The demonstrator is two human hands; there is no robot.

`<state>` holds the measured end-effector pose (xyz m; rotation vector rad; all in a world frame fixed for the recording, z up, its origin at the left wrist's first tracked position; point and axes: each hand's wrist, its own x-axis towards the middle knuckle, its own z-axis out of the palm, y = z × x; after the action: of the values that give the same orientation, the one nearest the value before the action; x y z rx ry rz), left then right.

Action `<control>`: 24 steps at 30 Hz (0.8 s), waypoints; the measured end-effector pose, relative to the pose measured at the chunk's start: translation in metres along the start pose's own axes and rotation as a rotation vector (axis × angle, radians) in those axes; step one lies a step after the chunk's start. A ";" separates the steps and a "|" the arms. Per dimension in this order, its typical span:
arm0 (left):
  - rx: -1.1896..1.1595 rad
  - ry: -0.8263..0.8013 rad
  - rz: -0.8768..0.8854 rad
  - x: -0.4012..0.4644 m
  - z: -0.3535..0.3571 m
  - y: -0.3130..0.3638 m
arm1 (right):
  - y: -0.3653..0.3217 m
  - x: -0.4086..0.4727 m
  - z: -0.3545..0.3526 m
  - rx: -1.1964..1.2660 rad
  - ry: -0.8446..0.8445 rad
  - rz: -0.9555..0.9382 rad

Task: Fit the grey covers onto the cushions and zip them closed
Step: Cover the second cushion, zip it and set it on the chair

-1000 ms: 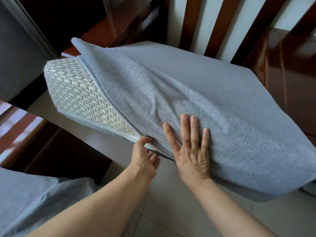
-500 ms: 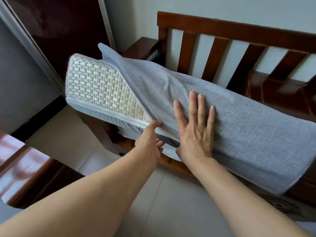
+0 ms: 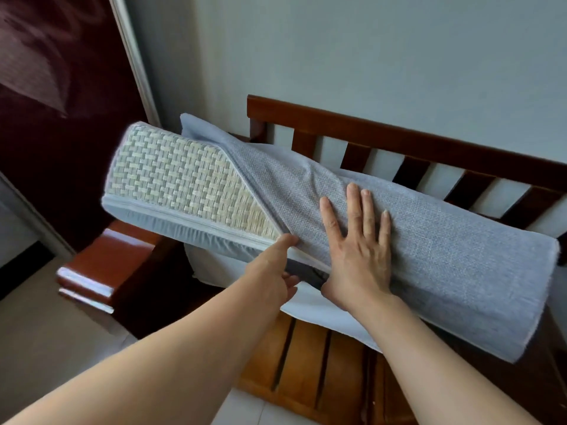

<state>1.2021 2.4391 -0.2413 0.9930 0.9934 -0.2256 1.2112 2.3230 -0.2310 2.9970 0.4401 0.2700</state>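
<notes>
my right grip [image 3: 357, 256] flat, fingers spread on grey cover [image 3: 445, 259] | my left grip [image 3: 276, 271] pinching cover's open edge | cushion [image 3: 181, 179] half inside cover

Both forearms are bare to the frame edge, with no sleeves, and short unpainted nails.

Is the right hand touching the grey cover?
Touching. The head view shows the right hand lying flat, fingers spread, pressed directly on the grey cover with no gap.
</notes>
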 end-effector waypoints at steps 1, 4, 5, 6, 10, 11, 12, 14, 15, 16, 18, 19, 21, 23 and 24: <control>0.015 -0.024 -0.008 0.004 0.010 0.012 | 0.005 0.013 -0.003 0.003 -0.010 0.014; 0.062 -0.057 -0.006 0.013 0.039 0.042 | 0.022 0.052 -0.015 0.028 -0.035 0.047; 0.074 -0.075 -0.001 0.016 0.050 0.050 | 0.028 0.064 -0.020 0.034 -0.045 0.053; 0.089 -0.088 0.005 0.017 0.060 0.058 | 0.034 0.075 -0.024 0.035 -0.063 0.059; 0.138 -0.088 -0.002 0.021 0.091 0.086 | 0.053 0.112 -0.035 0.060 -0.127 0.070; 0.147 -0.083 -0.006 0.021 0.097 0.095 | 0.057 0.120 -0.038 0.073 -0.130 0.067; 0.153 -0.082 -0.011 0.020 0.101 0.102 | 0.060 0.127 -0.041 0.083 -0.137 0.061; 0.177 -0.085 -0.016 0.016 0.112 0.117 | 0.070 0.141 -0.048 0.103 -0.156 0.049; 0.188 -0.087 -0.005 0.015 0.120 0.125 | 0.076 0.153 -0.052 0.111 -0.156 0.041; 0.189 -0.087 0.008 0.015 0.125 0.130 | 0.079 0.160 -0.055 0.115 -0.161 0.040; 0.193 -0.079 0.046 0.017 0.140 0.143 | 0.088 0.180 -0.060 0.132 -0.145 0.039; 0.198 -0.074 0.062 0.019 0.148 0.149 | 0.092 0.189 -0.062 0.136 -0.133 0.039; 0.193 -0.059 0.089 0.020 0.163 0.163 | 0.096 0.206 -0.063 0.152 -0.113 0.042; 0.203 -0.061 0.112 0.020 0.176 0.176 | 0.096 0.221 -0.063 0.176 -0.092 0.047; 0.217 -0.067 0.123 0.019 0.181 0.183 | 0.097 0.229 -0.063 0.182 -0.079 0.050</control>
<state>1.4257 2.4046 -0.1168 1.2329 0.8556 -0.2665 1.4416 2.3027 -0.1205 3.1863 0.4023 0.1204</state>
